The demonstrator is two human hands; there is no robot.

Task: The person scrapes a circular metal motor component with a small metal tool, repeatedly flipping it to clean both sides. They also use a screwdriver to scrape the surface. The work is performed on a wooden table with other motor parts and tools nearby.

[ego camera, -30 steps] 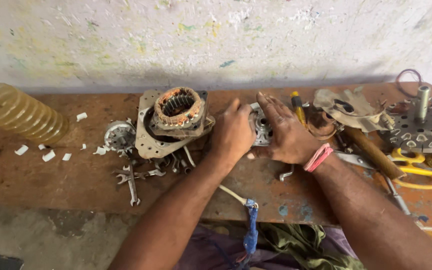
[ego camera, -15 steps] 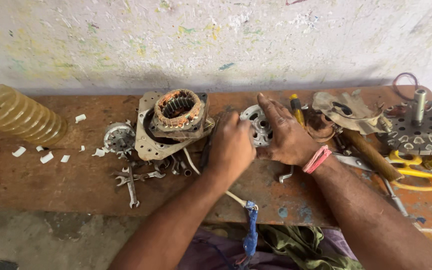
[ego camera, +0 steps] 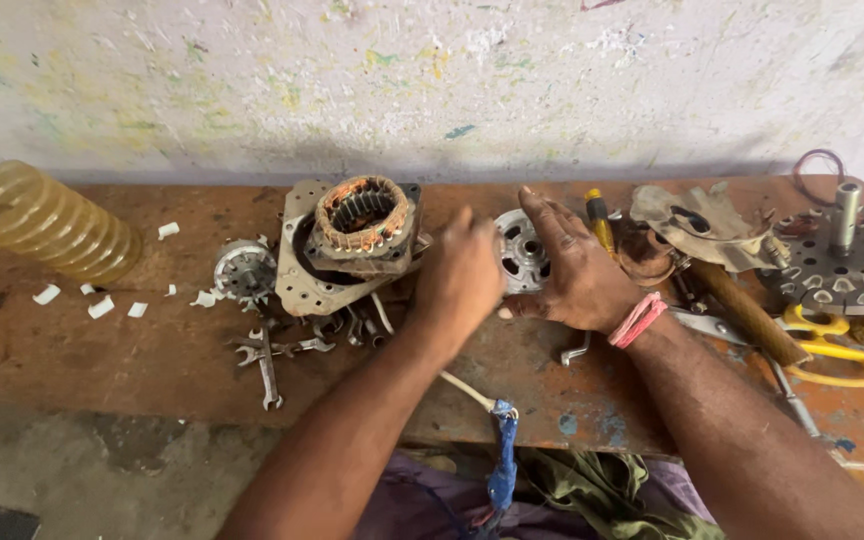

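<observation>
Hands: two on one round metal end plate (ego camera: 522, 252); left hand (ego camera: 462, 280) fingers hidden, right hand (ego camera: 577, 270) fingers spread.

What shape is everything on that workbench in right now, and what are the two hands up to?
Left hand: fist closed beside the round metal part, contents hidden.
Right hand: fingers spread, resting on the round metal part.
Round metal part: lying flat, partly covered.
Motor stator: sitting on its plate, windings exposed.
Scissors: lying flat.
Spanners: loose on the bench.

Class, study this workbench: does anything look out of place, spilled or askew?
Yes: white scraps lie scattered on the bench's left side near the coiled yellow hose, and the stator sits tilted on its metal plate.
</observation>
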